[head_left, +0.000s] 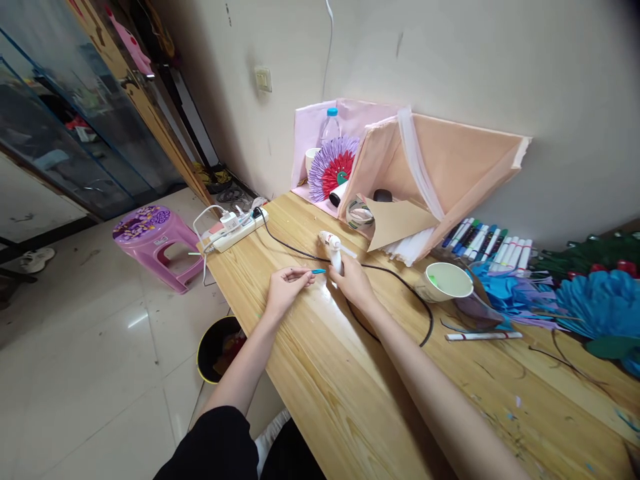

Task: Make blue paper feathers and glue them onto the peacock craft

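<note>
Between the fingertips of my left hand [287, 288] is pinched a small blue strip [319, 271], its tip pointing right; whether it is paper cannot be made out. My right hand [353, 279] is wrapped round the handle of a white glue gun [332, 245], whose front end points away from me and up to the left. Both hands are close together over the wooden table [320, 373], the strip just left of the glue gun's handle. A black cord [397, 270] loops on the table around my right wrist.
A white power strip [240, 230] lies at the table's far left edge. Pink cardboard boxes [465, 153] stand against the wall. To the right are a paper cup [449, 281], several markers [480, 240] and blue paper flowers [595, 303]. A pink stool [160, 247] and a bin [220, 347] stand left.
</note>
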`<state>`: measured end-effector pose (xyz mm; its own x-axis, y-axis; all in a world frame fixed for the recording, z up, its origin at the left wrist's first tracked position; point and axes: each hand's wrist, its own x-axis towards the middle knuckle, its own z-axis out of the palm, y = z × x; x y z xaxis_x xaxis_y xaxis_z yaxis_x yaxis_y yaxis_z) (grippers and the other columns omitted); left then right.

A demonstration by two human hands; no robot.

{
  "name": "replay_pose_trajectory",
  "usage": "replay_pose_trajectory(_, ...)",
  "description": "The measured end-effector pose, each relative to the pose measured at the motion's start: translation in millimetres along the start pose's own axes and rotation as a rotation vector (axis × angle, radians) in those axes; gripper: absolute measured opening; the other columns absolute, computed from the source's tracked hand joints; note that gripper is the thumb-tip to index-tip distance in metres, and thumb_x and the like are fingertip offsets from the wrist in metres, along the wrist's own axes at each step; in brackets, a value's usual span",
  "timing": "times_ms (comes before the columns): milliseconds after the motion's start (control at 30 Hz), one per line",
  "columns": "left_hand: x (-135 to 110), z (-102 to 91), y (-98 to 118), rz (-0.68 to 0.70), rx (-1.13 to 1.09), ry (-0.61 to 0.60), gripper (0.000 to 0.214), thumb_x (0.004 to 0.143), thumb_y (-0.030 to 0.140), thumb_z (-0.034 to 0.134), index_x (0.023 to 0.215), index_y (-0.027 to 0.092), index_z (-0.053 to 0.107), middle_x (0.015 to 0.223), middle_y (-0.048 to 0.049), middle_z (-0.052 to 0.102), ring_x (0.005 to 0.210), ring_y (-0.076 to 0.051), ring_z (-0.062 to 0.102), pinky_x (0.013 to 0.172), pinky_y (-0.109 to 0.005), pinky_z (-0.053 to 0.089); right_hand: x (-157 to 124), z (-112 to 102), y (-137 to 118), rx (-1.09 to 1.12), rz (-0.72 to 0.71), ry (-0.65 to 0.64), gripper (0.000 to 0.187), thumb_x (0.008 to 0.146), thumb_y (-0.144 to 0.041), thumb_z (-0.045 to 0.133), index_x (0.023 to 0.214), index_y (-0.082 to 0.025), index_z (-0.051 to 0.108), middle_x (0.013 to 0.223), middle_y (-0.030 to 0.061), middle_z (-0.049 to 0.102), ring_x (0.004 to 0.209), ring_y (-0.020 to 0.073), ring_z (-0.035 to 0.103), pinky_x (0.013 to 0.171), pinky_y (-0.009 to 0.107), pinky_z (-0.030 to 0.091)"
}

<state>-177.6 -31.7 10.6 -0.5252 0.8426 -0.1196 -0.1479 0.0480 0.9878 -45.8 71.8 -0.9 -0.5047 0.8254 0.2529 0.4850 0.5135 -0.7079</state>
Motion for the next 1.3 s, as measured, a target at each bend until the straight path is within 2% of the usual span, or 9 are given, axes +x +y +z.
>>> replay_pose_trajectory(100, -1.6, -0.9, -0.9, 0.052, 0.049, 0.035, 0.027, 0.063, 0.031, 0.072, 0.080, 0.010, 0.068, 0.076, -0.0101, 0.071, 0.073, -0.020, 0.067, 0.074, -0.032, 0.054, -8.9, -8.4, -7.2, 0.098, 0.075, 0.078, 0.016, 0.077, -0.029, 0.047, 0.079, -0.016, 0.056, 0.073, 0.0037, 0.058, 0.068, 0.0179, 0.050, 0.064, 0.030, 0.039)
replay_pose_trajectory(233, -4.2, -1.0, -3.0, 0.185, 0.159, 0.046, 0.022, 0.065, 0.029, 0.069, 0.080, 0.013, 0.070, 0.080, -0.0086, 0.071, 0.074, -0.019, 0.067, 0.074, -0.031, 0.054, -28.6, -22.9, -11.8, 0.411, 0.213, 0.193, 0.025, 0.078, -0.034, 0.050, 0.094, -0.016, 0.055, 0.084, 0.0041, 0.059, 0.071, 0.0155, 0.052, 0.066, 0.027, 0.041)
replay_pose_trajectory(433, -6.5, 2.4, -3.2, 0.250, 0.222, 0.006, 0.017, 0.064, 0.026, 0.069, 0.075, 0.014, 0.070, 0.076, -0.0068, 0.071, 0.069, -0.018, 0.067, 0.069, -0.029, 0.055, -48.7, -26.7, -11.8, 0.771, 0.265, 0.088, 0.019, 0.081, -0.036, 0.050, 0.086, -0.018, 0.051, 0.064, -0.0025, 0.055, 0.058, 0.0108, 0.051, 0.061, 0.025, 0.042)
replay_pose_trajectory(533, -7.2, 2.9, -4.4, 0.285, 0.272, -0.034, 0.015, 0.066, 0.024, 0.068, 0.076, 0.014, 0.069, 0.074, -0.0066, 0.070, 0.066, -0.017, 0.066, 0.064, -0.027, 0.055, -52.8, -20.2, -15.8, 0.908, 0.294, 0.061, 0.021, 0.081, -0.037, 0.050, 0.091, -0.019, 0.048, 0.072, -0.0004, 0.061, 0.059, 0.0112, 0.056, 0.062, 0.026, 0.046)
replay_pose_trajectory(700, -11.0, 2.1, -4.5, 0.650, 0.470, -0.143, 0.008, 0.072, 0.020, 0.062, 0.077, 0.016, 0.068, 0.078, -0.0067, 0.069, 0.072, -0.016, 0.065, 0.068, -0.027, 0.054, -57.1, -11.6, -22.6, 0.918, 0.464, 0.085, 0.038, 0.071, -0.037, 0.063, 0.099, -0.018, 0.045, 0.074, 0.0009, 0.064, 0.059, 0.0137, 0.061, 0.061, 0.029, 0.050)
replay_pose_trajectory(833, -14.7, 2.5, -2.6, 0.963, 0.667, -0.232, 0.012, 0.077, 0.016, 0.057, 0.085, 0.017, 0.066, 0.083, -0.0076, 0.070, 0.079, -0.016, 0.065, 0.072, -0.027, 0.053, -57.9, -9.5, -23.7, 0.928, 0.498, 0.076, 0.041, 0.066, -0.035, 0.068, 0.096, -0.019, 0.046, 0.072, -0.0010, 0.063, 0.062, 0.0143, 0.062, 0.063, 0.029, 0.052)
replay_pose_trajectory(967, -16.6, 1.9, -3.1, 1.100, 0.871, -0.304, 0.018, 0.081, 0.015, 0.052, 0.094, 0.017, 0.064, 0.090, -0.0081, 0.069, 0.084, -0.017, 0.064, 0.074, -0.029, 0.053, -55.9, -8.6, -23.8, 0.916, 0.514, 0.107, 0.039, 0.063, -0.034, 0.069, 0.091, -0.018, 0.048, 0.069, -0.0031, 0.058, 0.059, 0.0126, 0.060, 0.061, 0.027, 0.051)
replay_pose_trajectory(1133, -18.8, 5.6, -2.6, 0.987, 0.865, -0.331, 0.019, 0.082, 0.017, 0.050, 0.097, 0.018, 0.062, 0.095, -0.0079, 0.068, 0.089, -0.017, 0.062, 0.079, -0.031, 0.051, -54.4, -11.1, -26.2, 0.914, 0.542, 0.126, 0.040, 0.062, -0.031, 0.069, 0.094, -0.017, 0.048, 0.069, -0.0030, 0.057, 0.058, 0.0127, 0.059, 0.060, 0.027, 0.051)
replay_pose_trajectory(1300, -21.7, 15.7, -0.9, 0.485, 0.553, -0.270, 0.022, 0.079, 0.026, 0.055, 0.097, 0.016, 0.060, 0.093, -0.0084, 0.064, 0.082, -0.015, 0.062, 0.071, -0.026, 0.052, -55.7, -15.2, -29.0, 0.848, 0.530, 0.163, 0.041, 0.063, -0.032, 0.068, 0.097, -0.017, 0.048, 0.073, -0.0019, 0.057, 0.064, 0.0139, 0.060, 0.063, 0.028, 0.052)
